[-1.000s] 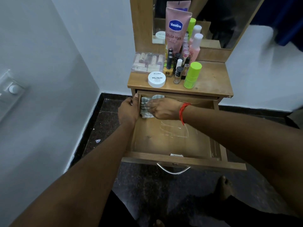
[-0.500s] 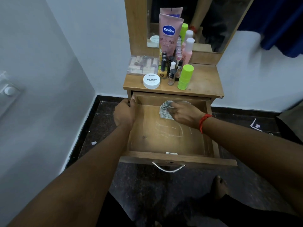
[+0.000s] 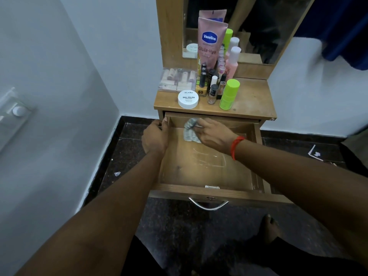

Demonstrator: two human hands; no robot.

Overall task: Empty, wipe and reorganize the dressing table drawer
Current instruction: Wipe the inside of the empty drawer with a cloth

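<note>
at the far left of the pulled-out wooden drawer, the right hand pinches a crumpled pale patterned cloth against its base, and the left hand grips the drawer's left wall. emptying looks done; wiping seems midway, pale streaks left near the middle. the pink vaseline tube and lime green bottle crowd the tabletop, awaiting sorting.

The right hand presses a crumpled cloth into the open drawer's back left area; the left hand grips its left wall.
</note>
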